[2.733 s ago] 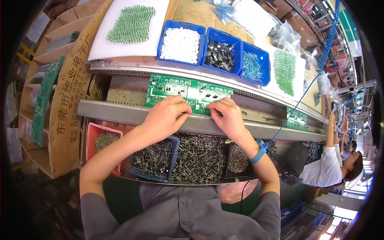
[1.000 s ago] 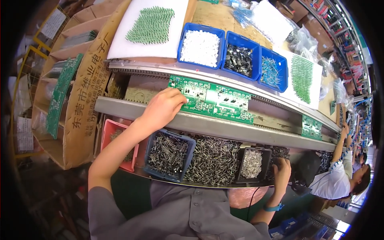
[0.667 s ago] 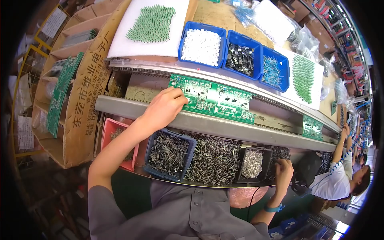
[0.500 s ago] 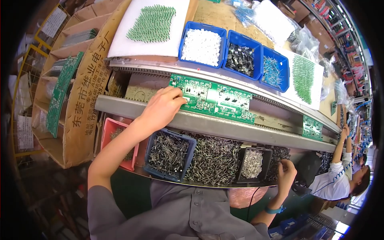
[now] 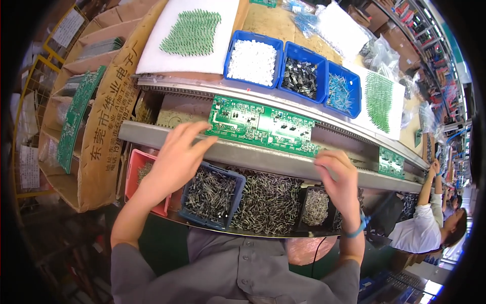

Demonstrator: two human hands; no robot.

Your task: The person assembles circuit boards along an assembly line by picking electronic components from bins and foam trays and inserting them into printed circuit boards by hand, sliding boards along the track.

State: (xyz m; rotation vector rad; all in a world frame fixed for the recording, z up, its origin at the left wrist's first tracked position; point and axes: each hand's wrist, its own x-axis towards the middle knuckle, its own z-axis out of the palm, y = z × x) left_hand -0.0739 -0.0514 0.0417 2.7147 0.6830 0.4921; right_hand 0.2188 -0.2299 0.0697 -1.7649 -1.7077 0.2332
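A green circuit board (image 5: 263,124) with small parts on it lies in the rail track ahead of me. At its left end my left hand (image 5: 178,159) is over the front rail, thumb and fingers apart and nothing seen between them. My right hand (image 5: 341,180) hovers by the board's right front corner. Its fingers are bent toward the thumb, and whatever the fingertips may hold is too small to make out. Below the rail are a dark blue bin (image 5: 240,200) of leaded parts, a heap of similar metal-legged parts (image 5: 268,202) and a black tray (image 5: 305,223) of small silvery parts.
Behind the track stand blue bins of white parts (image 5: 251,61), black parts (image 5: 301,76) and blue-leaded parts (image 5: 340,91). White foam sheets (image 5: 147,58) bear green parts. A pink bin (image 5: 132,175) and a cardboard box (image 5: 109,116) are left. A co-worker (image 5: 422,228) works at right, near another board (image 5: 391,162).
My right hand has risen from the parts below the rail to the board's right end. My left hand has drawn back off the board, its fingers spreading. The view has shifted slightly.
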